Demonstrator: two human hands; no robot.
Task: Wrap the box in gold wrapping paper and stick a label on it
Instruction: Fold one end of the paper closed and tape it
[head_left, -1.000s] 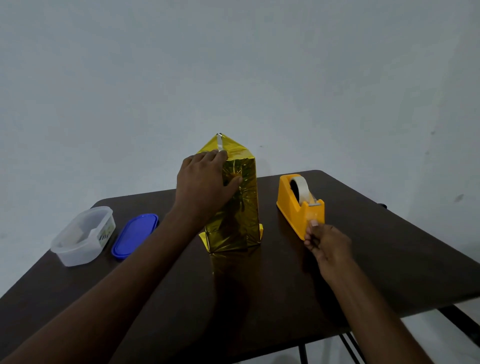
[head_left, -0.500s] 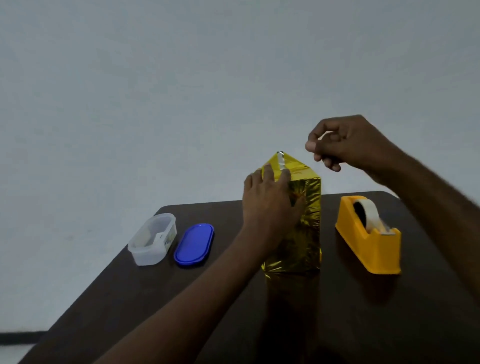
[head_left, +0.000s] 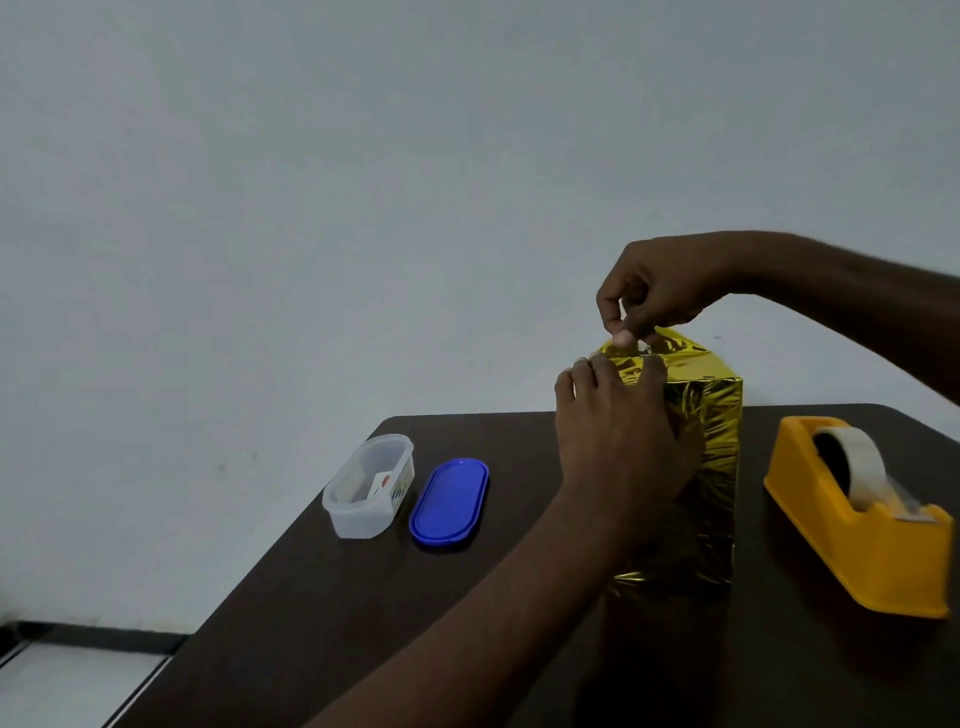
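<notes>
The dark brown wooden table (head_left: 363, 597) carries everything; near its far right part stands the tall box wrapped in crinkled gold foil paper (head_left: 711, 467), upright, long axis vertical, its folded top end pointing up toward the wall; just right of it sits the orange plastic tape dispenser (head_left: 857, 540). The left hand (head_left: 618, 441) lies flat against the box's near face, fingers steadying the top fold, not clenched; the right hand (head_left: 654, 291) pinches something small at the peak (probably a strip of tape, too small to tell). The step looks like sealing the top flap; next, pressing that piece down flat, then fetching a label, perhaps from the clear lidless plastic tub (head_left: 366, 488) beside the blue oval lid (head_left: 449, 501).
</notes>
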